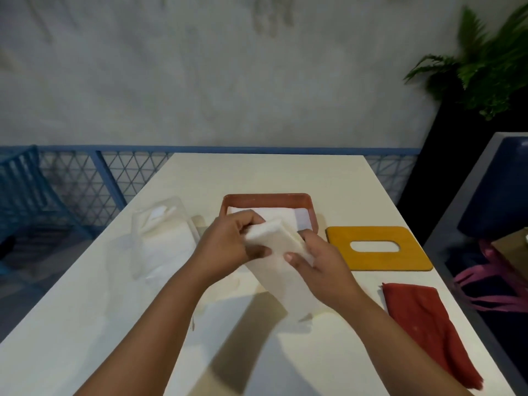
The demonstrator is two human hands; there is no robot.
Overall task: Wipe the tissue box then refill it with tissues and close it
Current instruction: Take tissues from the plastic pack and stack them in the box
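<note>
While both hands, left (228, 244) and right (317, 261), grip a white folded tissue stack (274, 252), the open reddish-brown tissue box (268, 201) sits behind on the white bench (85, 324).

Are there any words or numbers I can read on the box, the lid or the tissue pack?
None: no word, number or sign can be read anywhere.
The tissue box, yellow lid, red cloth and held tissues look plain.
The clear tissue pack is blurred; no print shows on it.
</note>
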